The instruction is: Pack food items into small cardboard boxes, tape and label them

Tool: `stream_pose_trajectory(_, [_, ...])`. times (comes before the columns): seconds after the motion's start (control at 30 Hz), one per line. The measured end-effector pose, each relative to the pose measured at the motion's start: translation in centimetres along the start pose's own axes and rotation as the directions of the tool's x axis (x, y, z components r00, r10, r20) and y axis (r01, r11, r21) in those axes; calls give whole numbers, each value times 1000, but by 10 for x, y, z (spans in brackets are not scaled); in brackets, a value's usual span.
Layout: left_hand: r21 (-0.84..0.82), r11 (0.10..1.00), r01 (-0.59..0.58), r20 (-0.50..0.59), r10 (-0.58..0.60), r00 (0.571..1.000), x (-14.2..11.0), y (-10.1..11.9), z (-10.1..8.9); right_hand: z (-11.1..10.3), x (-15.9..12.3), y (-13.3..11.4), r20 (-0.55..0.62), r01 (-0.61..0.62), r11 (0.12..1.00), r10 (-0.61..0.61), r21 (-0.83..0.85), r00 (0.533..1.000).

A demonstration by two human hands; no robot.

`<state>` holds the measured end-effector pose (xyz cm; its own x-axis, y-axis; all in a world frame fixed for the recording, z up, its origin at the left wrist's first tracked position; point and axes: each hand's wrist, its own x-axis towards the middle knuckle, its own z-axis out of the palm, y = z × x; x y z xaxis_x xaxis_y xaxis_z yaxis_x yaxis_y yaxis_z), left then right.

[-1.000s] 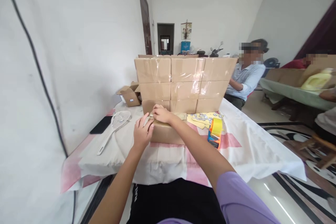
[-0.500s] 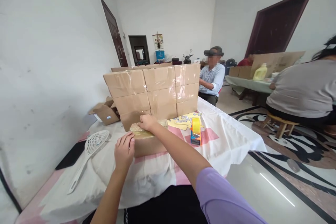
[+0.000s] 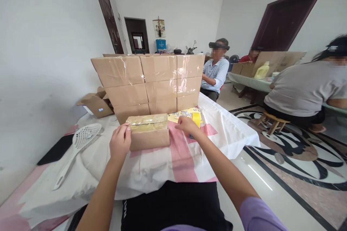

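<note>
A small cardboard box (image 3: pixel 149 140) lies on the cloth in front of me, with shiny clear tape along its top. My left hand (image 3: pixel 120 140) grips the box's left end, fingertips at the upper edge. To the right of the box, my right hand (image 3: pixel 189 125) hovers over the cloth, apart from it. Its fingers are curled together and nothing shows in them. Just behind that hand stands a tape dispenser with a yellow roll (image 3: pixel 196 118), its lower part mostly covered by the hand. Yellow printed sheets (image 3: pixel 176 115) lie beside the dispenser.
Stacked, taped cardboard boxes (image 3: pixel 159 95) form a wall behind the small box. An open carton (image 3: pixel 97 105) stands to their left. A white slotted skimmer (image 3: pixel 84 138) and a black flat item (image 3: pixel 55 150) lie at the left. A person (image 3: pixel 215 70) sits beyond the stack.
My right hand has left the top of the small box and moved right, to the tape dispenser. The left hand stays at the box's left end. The view has shifted slightly.
</note>
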<state>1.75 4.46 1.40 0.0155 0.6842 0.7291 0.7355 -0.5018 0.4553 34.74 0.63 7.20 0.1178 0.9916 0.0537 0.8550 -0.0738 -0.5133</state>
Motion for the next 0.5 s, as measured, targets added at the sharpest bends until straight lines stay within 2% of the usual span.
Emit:
stream_pose_trajectory(0.1, [-34, 999, 17, -26, -18, 1000, 10, -8, -1, 21, -26, 18, 86, 99, 991, -106, 90, 991])
stream_pose_trajectory(0.2, [-81, 997, 6, -23, -8, 1000, 19, -19, -2, 19, -33, 22, 13, 161, 977, -165, 140, 986])
stream_pose_trajectory(0.3, [-145, 989, -16, -48, 9, 999, 20, -28, -4, -16, -15, 32, -158, 149, 982, -129, 119, 979])
stream_pose_trajectory(0.4, [-159, 987, -26, -103, 10, 995, 13, -30, -3, -59, 25, 51, -289, 49, 998, -37, 36, 957])
stream_pose_trajectory(0.5, [-128, 991, -38, -158, 18, 987, 6, -24, 4, -78, 78, 64, -246, -63, 995, 42, -76, 968])
